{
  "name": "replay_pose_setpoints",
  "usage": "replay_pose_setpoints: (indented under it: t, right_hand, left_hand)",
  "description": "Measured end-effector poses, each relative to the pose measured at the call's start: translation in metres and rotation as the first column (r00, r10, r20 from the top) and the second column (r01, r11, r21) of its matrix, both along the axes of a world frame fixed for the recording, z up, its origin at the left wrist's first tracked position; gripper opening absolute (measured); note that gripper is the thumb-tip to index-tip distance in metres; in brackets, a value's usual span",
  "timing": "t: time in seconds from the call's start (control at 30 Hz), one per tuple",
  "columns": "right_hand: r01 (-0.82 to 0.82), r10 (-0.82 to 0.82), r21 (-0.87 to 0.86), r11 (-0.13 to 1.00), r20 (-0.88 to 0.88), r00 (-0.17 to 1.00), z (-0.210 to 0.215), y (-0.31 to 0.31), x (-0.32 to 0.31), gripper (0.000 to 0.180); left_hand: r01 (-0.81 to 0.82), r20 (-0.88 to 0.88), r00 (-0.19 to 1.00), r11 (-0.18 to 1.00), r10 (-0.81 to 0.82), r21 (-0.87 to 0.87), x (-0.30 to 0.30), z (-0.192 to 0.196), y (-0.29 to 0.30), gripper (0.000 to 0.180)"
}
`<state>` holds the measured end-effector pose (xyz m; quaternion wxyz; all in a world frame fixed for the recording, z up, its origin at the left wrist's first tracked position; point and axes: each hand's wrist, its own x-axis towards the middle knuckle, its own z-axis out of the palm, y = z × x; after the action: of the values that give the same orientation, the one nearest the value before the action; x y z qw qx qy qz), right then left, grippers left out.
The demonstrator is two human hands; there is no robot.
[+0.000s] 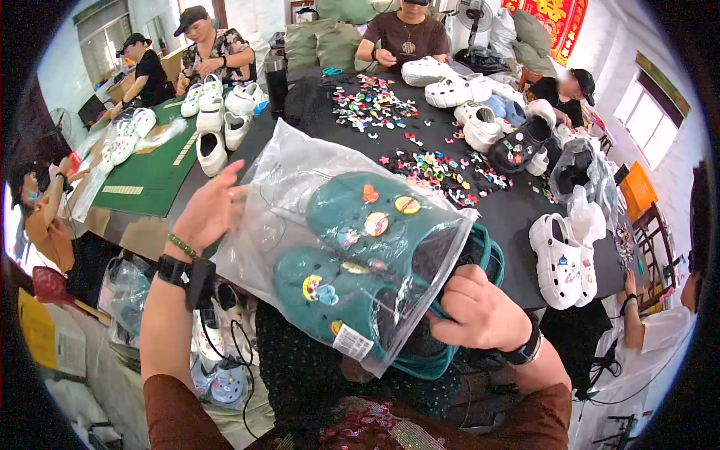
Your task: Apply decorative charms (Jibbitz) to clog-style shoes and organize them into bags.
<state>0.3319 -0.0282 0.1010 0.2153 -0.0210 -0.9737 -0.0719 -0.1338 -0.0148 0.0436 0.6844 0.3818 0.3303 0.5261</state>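
Teal foam clogs (pixel 360 255), a pair of them studded with little charms, sit inside a clear plastic bag (pixel 300 187) held up near the camera, right in the middle of the view. Left hand (pixel 206 210) is at the bag's left edge, fingers spread open and pressed flat against the plastic. Right hand (pixel 480 307) is down at the bag's near right corner, fingers curled tight around the heel end of the clogs where they poke out of the bag's mouth. A white label (pixel 352 343) shows on the bag's near edge.

Beyond the bag, a long black table (pixel 517 217) runs away to the far side, and it is busy: a bright scatter of small colourful charms (pixel 420 142) across its middle, white clogs (pixel 450 82) lined up at the far end, a black clog (pixel 517 146) dressed with charms to the right, and a decorated white pair (pixel 562 259) at the near right edge. Crumpled clear bags (pixel 581 172) lie just beside those.

Over on the left, a green mat (pixel 154 169) covers another stretch of table, with more white clogs (pixel 214 124) clustered along its far edge.

People sit all around: two in caps at the far left, one in a brown top at the far end, one bent over at the far right, another low on the left. A red hanging (pixel 555 22) brightens the far wall, and windows light the room on both sides. More bagged shoes (pixel 221 367) lie on the floor below the left forearm.
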Motion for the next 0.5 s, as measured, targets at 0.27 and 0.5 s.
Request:
replay_pose_setpoints:
  t: [0.27,0.5]
  right_hand:
    - [-0.144,0.144,0.061,0.988,0.012,0.99,0.0,-0.008,-0.014,0.015]
    - [0.013,-0.015,0.021,1.0,0.069,0.997,-0.007,-0.005,0.01,0.015]
  left_hand:
    - [-0.204,-0.398,0.904,0.976,0.159,-0.074,0.075,0.019,0.013,0.021]
    - [-0.651,-0.552,0.298,0.589,0.779,0.479,-0.02,-0.021,0.039,0.026]
